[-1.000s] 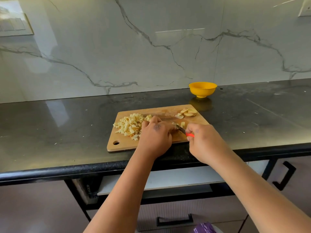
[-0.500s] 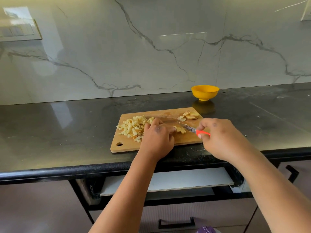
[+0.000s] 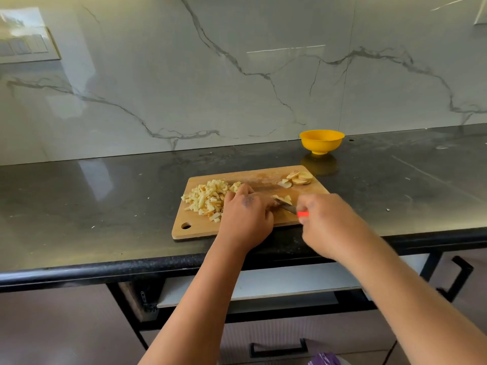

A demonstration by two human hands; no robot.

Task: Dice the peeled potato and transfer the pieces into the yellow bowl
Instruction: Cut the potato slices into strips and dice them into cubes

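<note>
Right hand (image 3: 326,222) has brought the knife (image 3: 290,208) back (blurred) beside left hand (image 3: 246,214).

Glossy dark stone table (image 3: 79,196), matt pale wooden cutting board (image 3: 200,230), smooth yellow plastic-looking bowl (image 3: 321,140), polished veined marble wall (image 3: 237,75) behind.

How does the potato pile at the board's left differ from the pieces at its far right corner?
The diced pile is many small cubes, spread loosely; the corner slices are a few flat rounds, overlapping. The pile lies beside the left hand; the slices lie toward the yellow bowl. Both rest on the cutting board.
</note>
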